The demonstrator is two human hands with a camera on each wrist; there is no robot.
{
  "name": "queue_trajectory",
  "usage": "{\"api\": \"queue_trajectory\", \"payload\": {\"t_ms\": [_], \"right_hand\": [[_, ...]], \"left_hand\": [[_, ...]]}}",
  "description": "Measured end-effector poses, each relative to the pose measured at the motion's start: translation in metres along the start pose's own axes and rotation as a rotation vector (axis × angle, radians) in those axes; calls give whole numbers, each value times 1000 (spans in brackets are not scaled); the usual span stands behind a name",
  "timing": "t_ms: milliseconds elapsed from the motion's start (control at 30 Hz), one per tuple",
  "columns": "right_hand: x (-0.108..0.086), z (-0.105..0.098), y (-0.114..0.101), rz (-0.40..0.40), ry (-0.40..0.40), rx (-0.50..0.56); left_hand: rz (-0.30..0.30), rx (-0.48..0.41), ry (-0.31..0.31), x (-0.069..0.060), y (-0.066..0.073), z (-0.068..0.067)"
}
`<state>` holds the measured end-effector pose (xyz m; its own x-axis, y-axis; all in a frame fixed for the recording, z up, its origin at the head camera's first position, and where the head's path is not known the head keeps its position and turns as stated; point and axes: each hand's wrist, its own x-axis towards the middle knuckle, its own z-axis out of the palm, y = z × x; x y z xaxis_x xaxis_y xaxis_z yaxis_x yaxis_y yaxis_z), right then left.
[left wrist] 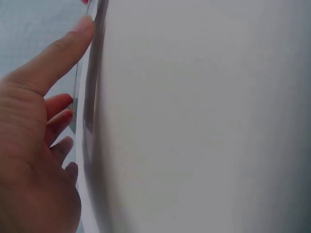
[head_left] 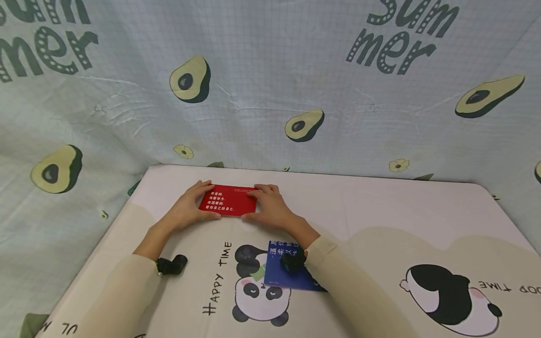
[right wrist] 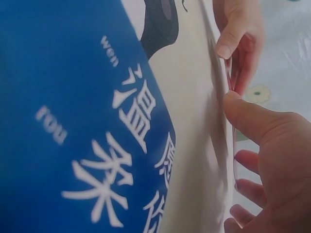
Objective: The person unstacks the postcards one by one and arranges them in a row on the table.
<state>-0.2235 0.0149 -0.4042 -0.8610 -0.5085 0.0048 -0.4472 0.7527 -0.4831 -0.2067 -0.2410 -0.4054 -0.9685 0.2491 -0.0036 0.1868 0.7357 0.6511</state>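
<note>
A thin red booklet (head_left: 230,201) with white writing lies flat at the back left of the table, between both hands. The left hand (head_left: 189,204) grips its left end, thumb at the near edge and fingers at the far corner. On the right end, the right hand (head_left: 272,206) holds it in much the same way. The left wrist view shows the left hand (left wrist: 41,141) from the thumb side, the booklet mostly hidden. In the right wrist view, the right hand (right wrist: 282,160) has its thumb near the other hand's thumb, along the booklet's thin edge.
A blue booklet (head_left: 279,274) with white writing lies under the right wrist, partly covered by the forearm and a black wrist camera (head_left: 293,262). The table cover (head_left: 359,281) bears printed pandas and words. Behind it hangs an avocado-print curtain (head_left: 253,84).
</note>
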Motion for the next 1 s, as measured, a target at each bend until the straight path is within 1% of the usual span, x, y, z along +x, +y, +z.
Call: {"api": "queue_trajectory", "payload": {"t_ms": [167,333,667,1000], "right_hand": [[1,3,1,17,-2,-10],[-1,6,-2,40,-16,-43],[-3,7,-4,45,-17,-97],[-3,8,-5,45,-24,-98]], "left_hand": [[-2,1,0,2,-3,2],[-10,3,-11,1,-5,3],[6,-6,-26,1,-6,3],[12,19,-32,1,-8,3]]}}
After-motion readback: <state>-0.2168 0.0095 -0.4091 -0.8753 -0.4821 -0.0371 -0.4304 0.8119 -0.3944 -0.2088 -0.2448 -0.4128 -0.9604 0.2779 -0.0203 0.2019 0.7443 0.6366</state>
